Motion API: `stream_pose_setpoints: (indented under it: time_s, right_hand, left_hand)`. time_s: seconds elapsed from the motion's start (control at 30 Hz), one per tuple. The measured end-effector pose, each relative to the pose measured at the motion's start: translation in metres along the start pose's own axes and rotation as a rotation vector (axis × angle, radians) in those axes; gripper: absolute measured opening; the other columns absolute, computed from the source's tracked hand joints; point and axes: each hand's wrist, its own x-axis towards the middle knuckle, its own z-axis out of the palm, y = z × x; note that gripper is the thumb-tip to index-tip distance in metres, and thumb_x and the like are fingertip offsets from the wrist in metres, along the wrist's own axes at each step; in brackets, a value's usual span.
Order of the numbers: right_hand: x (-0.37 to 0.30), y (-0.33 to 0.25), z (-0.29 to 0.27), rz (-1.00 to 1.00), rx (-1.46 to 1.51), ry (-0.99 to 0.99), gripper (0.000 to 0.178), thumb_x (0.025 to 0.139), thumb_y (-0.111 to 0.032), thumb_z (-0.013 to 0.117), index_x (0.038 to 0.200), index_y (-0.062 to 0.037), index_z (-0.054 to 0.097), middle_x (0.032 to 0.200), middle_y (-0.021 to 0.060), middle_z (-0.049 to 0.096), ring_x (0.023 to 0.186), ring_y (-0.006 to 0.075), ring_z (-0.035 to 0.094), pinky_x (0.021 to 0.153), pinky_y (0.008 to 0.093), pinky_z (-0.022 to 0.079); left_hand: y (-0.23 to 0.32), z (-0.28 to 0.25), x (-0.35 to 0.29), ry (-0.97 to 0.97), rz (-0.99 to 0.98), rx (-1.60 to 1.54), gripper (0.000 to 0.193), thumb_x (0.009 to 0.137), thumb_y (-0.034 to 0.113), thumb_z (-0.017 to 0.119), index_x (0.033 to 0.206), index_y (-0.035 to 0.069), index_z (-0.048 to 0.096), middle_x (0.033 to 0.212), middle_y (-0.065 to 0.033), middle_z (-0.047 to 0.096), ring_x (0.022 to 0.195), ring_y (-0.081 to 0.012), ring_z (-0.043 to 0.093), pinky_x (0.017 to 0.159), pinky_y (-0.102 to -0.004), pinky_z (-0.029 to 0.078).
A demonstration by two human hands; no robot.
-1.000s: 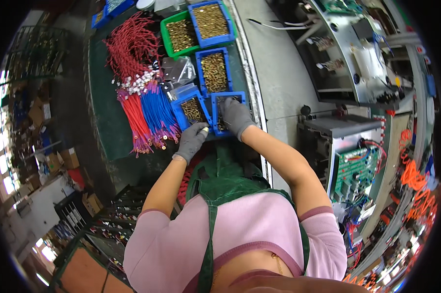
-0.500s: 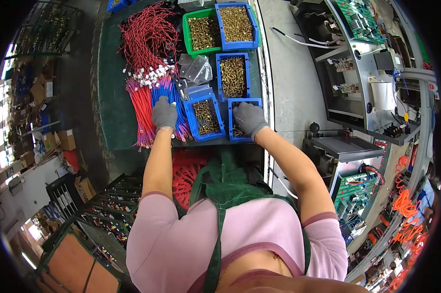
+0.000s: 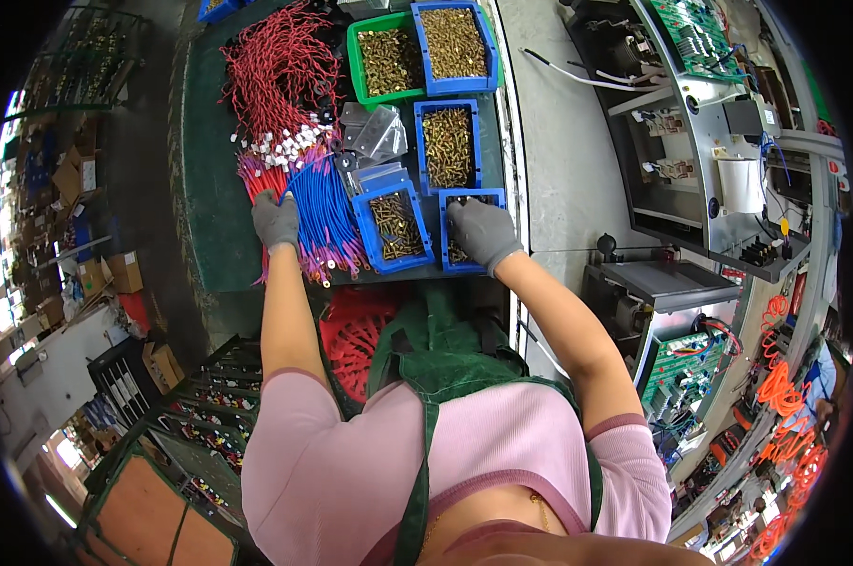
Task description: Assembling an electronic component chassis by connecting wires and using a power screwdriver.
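My left hand [image 3: 276,223], in a grey glove, is over the bundle of red cables [image 3: 269,177] with fingers curled down onto them. Beside it, to the right, lies a bundle of blue cables [image 3: 315,203] with purple-pink ends and ring terminals. My right hand [image 3: 484,232], gloved the same way, reaches into a small blue bin [image 3: 472,269] at the near right. Its fingers bend down among small metal parts and their tips are hidden, so what they pinch does not show. Another blue bin [image 3: 395,226] of brass-coloured screws stands between my hands.
Farther back are a blue bin [image 3: 448,146] of screws, a green bin [image 3: 387,61] and a large blue bin [image 3: 455,45] of brass-coloured parts. Twisted red wires [image 3: 280,71] with white connectors and clear plastic bags [image 3: 381,134] lie on the dark green table [image 3: 214,226]. Metal equipment housings [image 3: 700,174] stand right.
My left hand has moved left from the blue cables to the red ones. The blue cables now spread wider, covering part of the red bundle. My right hand stays in the small blue bin.
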Motion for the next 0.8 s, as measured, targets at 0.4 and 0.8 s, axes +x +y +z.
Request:
stream_pose_setpoints:
  time_s: [0.4,0.8]
  right_hand:
    - [-0.026,0.048,-0.018,0.121,1.313,-0.027,0.027,0.073,-0.009,0.071,0.098,-0.0022,0.063,0.083,0.0002,0.061,0.077,0.0079,0.056,0.068,0.0249,0.049]
    - [-0.044,0.038,-0.019,0.114,1.109,0.305,0.021,0.073,-0.010,0.070,0.092,-0.0027,0.065,0.077,0.0002,0.059,0.070,0.0093,0.055,0.066,0.0268,0.049]
  left_hand:
    - [-0.008,-0.031,0.008,-0.241,0.085,0.254,0.033,0.087,0.031,0.057,0.110,0.007,0.062,0.100,-0.0209,0.066,0.095,-0.0383,0.063,0.082,-0.0453,0.048]
    - [0.116,-0.133,-0.057,-0.294,0.344,-0.557,0.020,0.092,0.019,0.052,0.105,0.004,0.055,0.072,-0.0046,0.052,0.063,-0.0159,0.050,0.059,-0.0319,0.041]
